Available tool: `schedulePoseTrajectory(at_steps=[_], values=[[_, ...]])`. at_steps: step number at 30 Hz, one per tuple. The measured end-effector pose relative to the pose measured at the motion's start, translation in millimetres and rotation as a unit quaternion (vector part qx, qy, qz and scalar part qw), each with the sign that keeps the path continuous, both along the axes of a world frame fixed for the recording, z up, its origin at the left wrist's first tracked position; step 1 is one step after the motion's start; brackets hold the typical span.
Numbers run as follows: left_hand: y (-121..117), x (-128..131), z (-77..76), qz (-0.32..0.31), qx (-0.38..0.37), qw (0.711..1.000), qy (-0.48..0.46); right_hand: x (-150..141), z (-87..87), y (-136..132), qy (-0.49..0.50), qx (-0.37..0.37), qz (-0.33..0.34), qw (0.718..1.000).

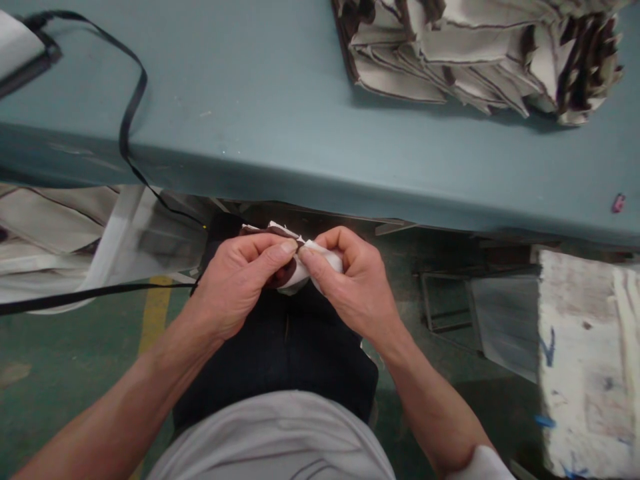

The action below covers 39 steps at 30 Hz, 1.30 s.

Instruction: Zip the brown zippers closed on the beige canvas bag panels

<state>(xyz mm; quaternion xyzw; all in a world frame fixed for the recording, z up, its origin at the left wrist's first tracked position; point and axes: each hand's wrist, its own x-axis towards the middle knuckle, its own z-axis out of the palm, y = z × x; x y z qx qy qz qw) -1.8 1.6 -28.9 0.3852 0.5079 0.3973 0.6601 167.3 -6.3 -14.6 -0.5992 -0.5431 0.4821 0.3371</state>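
Observation:
Over my lap, a small dark brown and white fabric piece [287,272] is stretched between my two hands. My left hand [250,263] pinches its brown edge between thumb and forefinger. Thumb and curled fingers of my right hand [345,267] close on the white part, and the two thumb tips almost meet at the seam. Part of the cloth is hidden behind my fingers.
A blue-green covered table [280,120] spans the front, with a stack of brown and white fabric pieces [465,60] at its far right. Left is a white bin [113,247] of similar pieces; a black strap [135,113] hangs nearby. At right stands a stained white board [575,360].

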Motion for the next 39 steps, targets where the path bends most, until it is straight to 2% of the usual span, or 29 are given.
schedulePoseTrajectory(at_steps=[6, 12, 22, 26, 34, 39], values=[[-0.3, 0.1, -0.7, 0.002, 0.008, 1.000, 0.016, -2.6, -3.5, 0.9, -0.077, -0.009, -0.014, 0.997], [0.6, -3.8, -1.9, -0.003, 0.035, 0.998, 0.051, -2.1, 0.7, 2.8, -0.150, 0.020, -0.005, 0.988], [-0.5, -6.7, -1.6, -0.001, 0.051, 0.996, 0.068, -0.1, -1.1, 4.8, -0.031, -0.025, 0.039, 0.998], [-0.4, -7.3, -0.6, -0.010, 0.060, 0.995, 0.083, -0.5, 0.2, 5.2, -0.031, -0.028, 0.032, 0.999], [-4.2, -9.0, -6.2, 0.012, 0.070, 0.993, 0.092, -5.5, -3.1, 7.0, -0.008, -0.026, 0.030, 0.999], [-4.8, -9.0, -7.8, 0.009, 0.068, 0.996, 0.058, -5.7, -5.3, 8.7, 0.030, -0.032, 0.032, 0.999]])
